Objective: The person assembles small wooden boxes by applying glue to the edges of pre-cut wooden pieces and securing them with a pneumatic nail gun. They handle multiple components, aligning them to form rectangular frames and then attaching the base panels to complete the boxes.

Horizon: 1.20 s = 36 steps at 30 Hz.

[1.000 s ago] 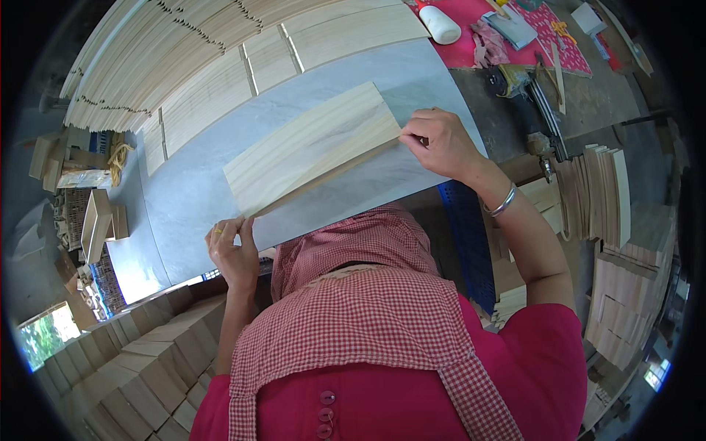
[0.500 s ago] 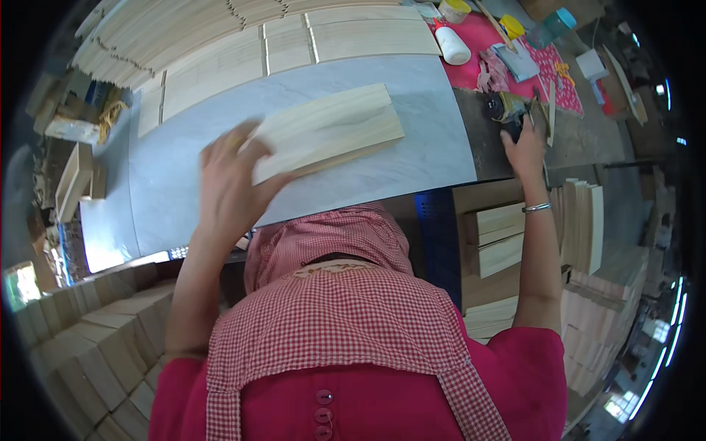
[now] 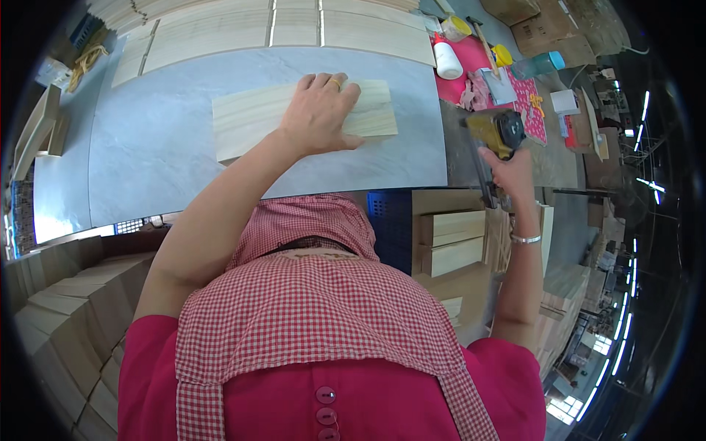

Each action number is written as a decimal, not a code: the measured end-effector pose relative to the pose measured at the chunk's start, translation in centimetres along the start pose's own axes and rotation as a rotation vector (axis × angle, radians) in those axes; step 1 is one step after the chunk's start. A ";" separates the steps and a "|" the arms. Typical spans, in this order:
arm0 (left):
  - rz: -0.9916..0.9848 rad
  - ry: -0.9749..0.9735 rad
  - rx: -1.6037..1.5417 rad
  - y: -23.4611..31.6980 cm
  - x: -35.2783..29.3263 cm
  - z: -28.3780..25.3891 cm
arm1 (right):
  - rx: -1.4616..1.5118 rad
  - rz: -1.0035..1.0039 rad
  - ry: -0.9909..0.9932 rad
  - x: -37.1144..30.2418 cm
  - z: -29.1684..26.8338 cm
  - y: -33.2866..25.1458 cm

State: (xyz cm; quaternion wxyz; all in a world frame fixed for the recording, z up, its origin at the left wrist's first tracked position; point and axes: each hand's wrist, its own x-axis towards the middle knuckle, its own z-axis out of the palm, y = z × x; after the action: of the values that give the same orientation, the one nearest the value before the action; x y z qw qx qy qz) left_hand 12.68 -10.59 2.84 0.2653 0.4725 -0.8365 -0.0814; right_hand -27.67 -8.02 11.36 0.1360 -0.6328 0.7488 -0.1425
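A long, pale wooden piece [image 3: 250, 121], thick like a shallow box, lies on the grey marble-look tabletop [image 3: 154, 147]. My left hand [image 3: 314, 117] grips it right of its middle, the fingers bent over the top and the thumb by the near edge. At the right end of the table, my right hand [image 3: 515, 176] is wrapped round the handle of a yellow and black nail gun [image 3: 485, 131], held up off the dark surface. Motion slightly blurs the nail gun. What lies inside or under the wooden piece is hidden.
Stacked pale boards [image 3: 220, 33] line the table's far side. At the back right, a white glue bottle [image 3: 447, 60], a hammer [image 3: 483, 44] and a teal-lidded jar [image 3: 538, 65] lie around a pink cloth. Wood blocks [image 3: 66, 323] are piled at lower left.
My left hand has moved right and settled on the wooden piece, whose left end now shows. The nail gun has risen off the table in my right hand. The view has shifted.
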 end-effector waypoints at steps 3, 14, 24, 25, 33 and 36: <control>-0.005 0.012 -0.010 -0.1 -0.1 0.2 | 0.103 -0.074 -0.121 -4.4 -1.9 -8.4; -0.027 -0.001 -0.016 0.0 0.1 0.2 | 0.168 -0.158 -0.265 -5.9 -0.5 -14.1; -0.053 -0.064 -0.012 0.3 0.1 -0.5 | 0.105 0.068 -0.352 -6.3 -0.6 -15.5; -0.045 -0.061 -0.022 0.2 0.0 -0.5 | 0.063 0.027 -0.340 -6.2 -0.6 -15.9; -0.106 -0.099 0.117 -5.3 -7.6 -9.4 | 0.069 -0.198 -0.272 -7.2 -0.2 -17.9; -0.219 -0.215 -0.028 -6.4 -8.8 -11.5 | 0.163 -0.178 -0.331 -7.9 0.6 -19.2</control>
State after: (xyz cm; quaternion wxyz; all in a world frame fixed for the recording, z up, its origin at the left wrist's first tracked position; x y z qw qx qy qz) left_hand 27.08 -5.35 6.91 0.1704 0.5456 -0.8024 -0.1713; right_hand -8.75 -3.33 18.41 0.2948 -0.6981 0.6435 -0.1082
